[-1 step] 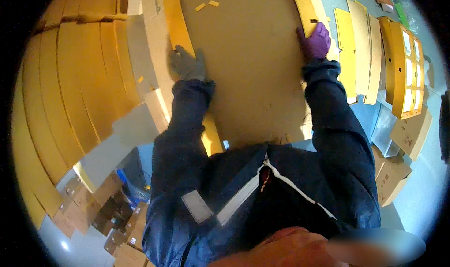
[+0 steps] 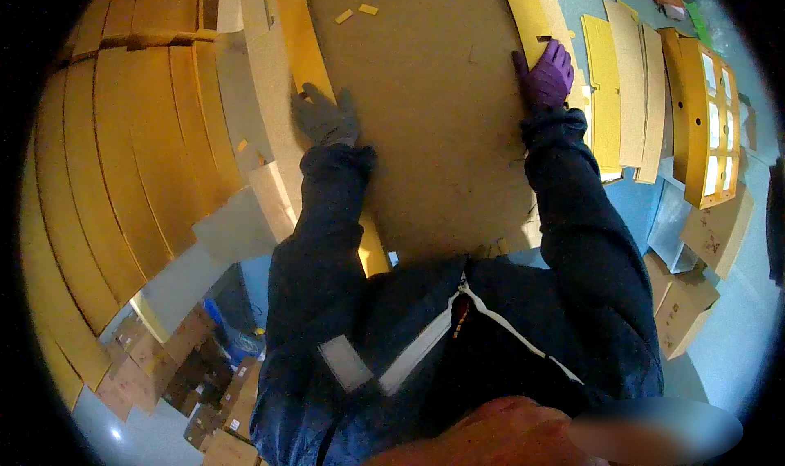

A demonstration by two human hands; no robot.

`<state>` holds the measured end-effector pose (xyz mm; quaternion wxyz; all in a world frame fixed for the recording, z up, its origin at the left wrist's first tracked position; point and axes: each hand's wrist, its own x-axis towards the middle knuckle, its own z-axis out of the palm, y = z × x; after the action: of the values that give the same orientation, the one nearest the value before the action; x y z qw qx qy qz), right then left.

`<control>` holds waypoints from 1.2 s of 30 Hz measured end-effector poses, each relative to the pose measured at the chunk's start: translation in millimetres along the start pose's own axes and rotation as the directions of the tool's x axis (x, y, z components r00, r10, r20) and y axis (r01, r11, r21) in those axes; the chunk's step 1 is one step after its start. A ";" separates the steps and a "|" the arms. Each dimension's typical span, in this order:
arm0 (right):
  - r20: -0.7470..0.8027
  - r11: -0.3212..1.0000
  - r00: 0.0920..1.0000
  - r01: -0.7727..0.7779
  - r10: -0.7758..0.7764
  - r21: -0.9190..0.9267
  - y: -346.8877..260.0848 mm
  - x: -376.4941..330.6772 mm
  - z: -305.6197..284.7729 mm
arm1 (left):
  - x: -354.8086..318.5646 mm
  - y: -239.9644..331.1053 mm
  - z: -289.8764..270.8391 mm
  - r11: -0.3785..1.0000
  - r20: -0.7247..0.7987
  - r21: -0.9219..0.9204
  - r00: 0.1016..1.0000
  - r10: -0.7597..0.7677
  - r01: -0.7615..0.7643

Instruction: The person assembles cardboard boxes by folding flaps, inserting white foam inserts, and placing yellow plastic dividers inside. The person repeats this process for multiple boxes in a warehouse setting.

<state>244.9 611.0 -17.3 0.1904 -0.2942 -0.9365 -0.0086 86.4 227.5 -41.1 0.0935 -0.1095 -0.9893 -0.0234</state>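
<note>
My left hand [image 2: 326, 118], in a grey glove, lies with fingers spread over the left yellow strip [image 2: 300, 37], its thumb toward the brown board. My right hand [image 2: 549, 77], in a purple glove, rests at the near end of the right yellow strip [image 2: 524, 8]. Its fingers are stretched and its thumb stands apart, just below a small dark slot in that strip. Between my hands spreads a wide brown cardboard sheet [image 2: 433, 131]. Two small yellow cardboard scraps [image 2: 368, 10] lie on it toward the far end. Each palm's underside is hidden.
Tall brown cardboard panels [image 2: 139, 163] stand in rows at the left. At the right are yellow and tan flat panels [image 2: 603, 90], a yellow box frame with white openings [image 2: 710, 123], a clear plastic bin [image 2: 675, 229] and brown cartons [image 2: 687, 315]. More cartons [image 2: 200, 376] sit at the lower left.
Both hands sit slightly farther left and my left hand a little nearer me. My left fingers look more spread. The strips and scraps have shifted slightly left in view.
</note>
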 end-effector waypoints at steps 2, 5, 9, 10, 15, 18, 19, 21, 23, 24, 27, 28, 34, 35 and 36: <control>-0.081 0.994 0.995 -0.051 0.059 0.097 1.4 -1.2 10.4 | 16.0 1.9 0.6 0.996 0.001 -0.080 0.999 -0.047 0.046; 0.145 0.986 0.979 -0.153 0.142 0.069 41.7 -67.8 19.4 | -24.1 -6.6 -25.3 0.886 0.323 -0.398 0.940 -0.107 0.238; 0.460 0.614 0.874 -0.451 0.155 0.648 90.0 -56.7 -21.3 | -46.1 -74.5 -28.7 0.028 0.560 -0.828 0.829 -0.001 0.560; 0.640 0.468 0.756 -0.620 0.139 0.630 90.2 -56.8 -42.5 | -53.4 -79.1 -36.1 -0.004 0.673 -0.739 0.739 -0.024 0.674; 0.716 0.253 0.683 -0.725 0.144 0.641 149.4 -83.9 -87.0 | -56.5 -18.3 -130.1 0.092 0.715 -0.699 0.686 0.135 0.710; 0.732 0.089 0.681 -0.731 0.023 0.677 127.8 -70.7 -200.0 | -72.1 -22.6 -214.8 0.060 0.614 -0.788 0.775 0.147 0.613; 0.661 0.150 0.749 -0.660 0.047 0.736 132.1 -71.7 -232.5 | -80.5 -36.0 -244.6 0.099 0.616 -0.788 0.780 0.109 0.608; 0.491 0.281 0.865 -0.498 0.100 0.820 143.0 -74.3 -297.2 | -91.9 -89.3 -272.3 -0.009 0.353 -0.931 0.904 0.240 0.365; 0.342 0.655 0.935 -0.200 -0.094 0.729 214.4 -88.5 -310.4 | -103.7 -82.5 -299.8 -0.108 0.219 -0.965 0.959 0.182 0.241; 0.286 0.606 0.955 -0.185 -0.074 0.774 221.1 -80.7 -312.3 | -107.3 -83.9 -312.3 -0.060 0.144 -0.986 0.974 0.174 0.157; 0.338 -0.124 0.941 -0.337 -0.008 0.933 226.5 -76.0 -337.0 | -112.6 -85.3 -356.1 0.037 -0.092 -0.994 0.977 0.193 -0.100; 0.372 -0.214 0.927 -0.372 -0.039 0.903 272.1 -73.6 -312.0 | -113.8 -80.8 -376.6 0.099 -0.179 -0.974 0.961 0.209 -0.203; 0.128 -0.054 0.991 -0.130 -0.048 0.990 222.2 -52.7 -363.3 | -90.3 -68.6 -406.2 0.396 -0.331 -0.838 0.927 0.177 -0.375; 0.125 0.006 0.988 -0.126 0.085 0.992 250.1 -53.1 -382.6 | -74.9 -35.7 -359.2 0.197 -0.248 -0.946 0.966 0.078 -0.259; 0.154 -0.190 0.981 -0.130 0.120 0.973 248.3 -30.3 -348.5 | -80.3 -49.2 -432.9 0.031 -0.196 -0.980 0.980 0.028 -0.196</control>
<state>528.0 755.0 271.1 0.3442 -0.1334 -0.5744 0.7307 230.3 133.5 367.2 0.0532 -0.2193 -0.6771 -0.7004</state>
